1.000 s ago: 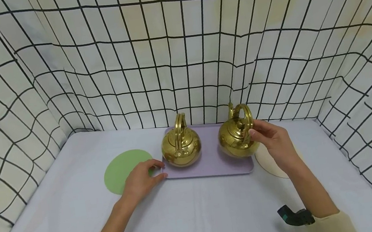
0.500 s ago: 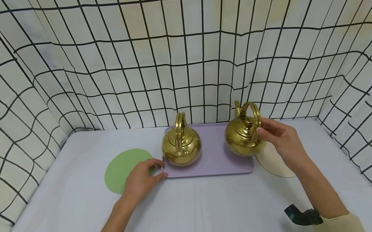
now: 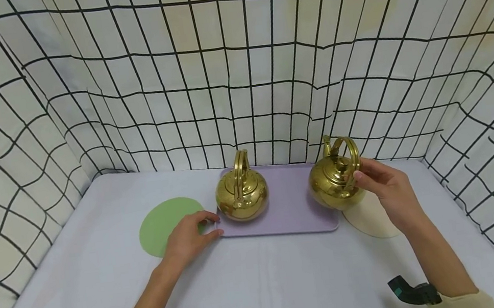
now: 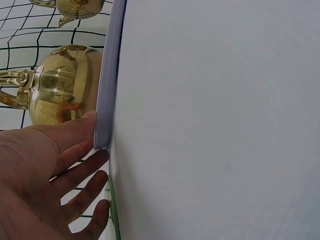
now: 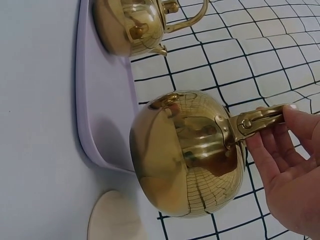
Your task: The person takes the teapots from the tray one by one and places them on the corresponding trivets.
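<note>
Your right hand [image 3: 387, 185], gripping the right-side brass kettle [image 3: 331, 182], has drifted frame-right, so it's partway past the lilac tray's [image 3: 287, 203] edge. Left hand [image 3: 188, 239] is holding the tray's corner.

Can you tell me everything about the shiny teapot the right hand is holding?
The teapot is round and gold, and looks like polished metal, so shiny that the black grid shows in it. It has a lid, a spout at the far side and an arched handle. The right hand has its grip on that handle; nothing else seems to touch it. The teapot looks lifted and a little tilted, above the right end of the purple tray.
</note>
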Available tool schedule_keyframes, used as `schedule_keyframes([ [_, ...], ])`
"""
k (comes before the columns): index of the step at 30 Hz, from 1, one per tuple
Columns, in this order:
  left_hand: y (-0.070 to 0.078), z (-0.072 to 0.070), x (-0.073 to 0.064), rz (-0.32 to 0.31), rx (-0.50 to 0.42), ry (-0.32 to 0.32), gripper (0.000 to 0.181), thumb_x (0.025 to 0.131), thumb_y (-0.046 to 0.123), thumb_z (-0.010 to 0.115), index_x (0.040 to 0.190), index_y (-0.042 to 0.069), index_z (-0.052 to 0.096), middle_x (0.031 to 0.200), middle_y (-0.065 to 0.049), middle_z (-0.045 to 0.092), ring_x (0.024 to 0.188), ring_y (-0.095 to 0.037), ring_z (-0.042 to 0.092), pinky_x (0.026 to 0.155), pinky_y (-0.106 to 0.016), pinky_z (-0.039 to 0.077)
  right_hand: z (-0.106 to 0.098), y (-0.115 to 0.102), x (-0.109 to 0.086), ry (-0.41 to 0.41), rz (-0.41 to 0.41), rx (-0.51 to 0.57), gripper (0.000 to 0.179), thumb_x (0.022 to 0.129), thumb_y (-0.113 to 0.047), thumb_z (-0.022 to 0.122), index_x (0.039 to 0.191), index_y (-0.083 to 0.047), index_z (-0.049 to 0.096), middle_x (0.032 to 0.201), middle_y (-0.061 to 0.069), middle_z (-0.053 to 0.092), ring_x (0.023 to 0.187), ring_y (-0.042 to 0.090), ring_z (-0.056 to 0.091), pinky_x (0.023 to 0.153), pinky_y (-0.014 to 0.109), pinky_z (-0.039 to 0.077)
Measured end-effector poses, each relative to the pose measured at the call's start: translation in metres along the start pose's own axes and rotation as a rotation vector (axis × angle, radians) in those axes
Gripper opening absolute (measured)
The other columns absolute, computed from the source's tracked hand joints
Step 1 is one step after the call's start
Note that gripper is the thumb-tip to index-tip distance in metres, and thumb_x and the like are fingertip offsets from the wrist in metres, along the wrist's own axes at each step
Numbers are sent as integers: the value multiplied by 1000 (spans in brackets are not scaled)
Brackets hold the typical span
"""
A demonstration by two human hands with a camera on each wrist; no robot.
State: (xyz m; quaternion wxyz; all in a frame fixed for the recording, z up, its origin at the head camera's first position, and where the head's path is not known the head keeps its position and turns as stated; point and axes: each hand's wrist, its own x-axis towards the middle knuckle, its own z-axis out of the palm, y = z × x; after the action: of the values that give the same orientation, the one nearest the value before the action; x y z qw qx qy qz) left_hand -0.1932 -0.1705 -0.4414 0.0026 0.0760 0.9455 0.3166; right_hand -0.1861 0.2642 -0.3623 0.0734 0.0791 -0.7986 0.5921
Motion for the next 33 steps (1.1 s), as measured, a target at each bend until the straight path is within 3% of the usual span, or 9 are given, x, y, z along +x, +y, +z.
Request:
schedule_keyframes([
  [33, 3, -1, -1, -19, -3, -25, 28, 91, 28, 81, 117, 18, 76, 129, -9, 73, 126, -34, 65, 104, -56, 53, -35, 14, -21, 56, 51, -1, 48, 102, -21, 69, 146, -5, 58, 114, -18, 74, 107, -4, 68, 91, 7, 51],
])
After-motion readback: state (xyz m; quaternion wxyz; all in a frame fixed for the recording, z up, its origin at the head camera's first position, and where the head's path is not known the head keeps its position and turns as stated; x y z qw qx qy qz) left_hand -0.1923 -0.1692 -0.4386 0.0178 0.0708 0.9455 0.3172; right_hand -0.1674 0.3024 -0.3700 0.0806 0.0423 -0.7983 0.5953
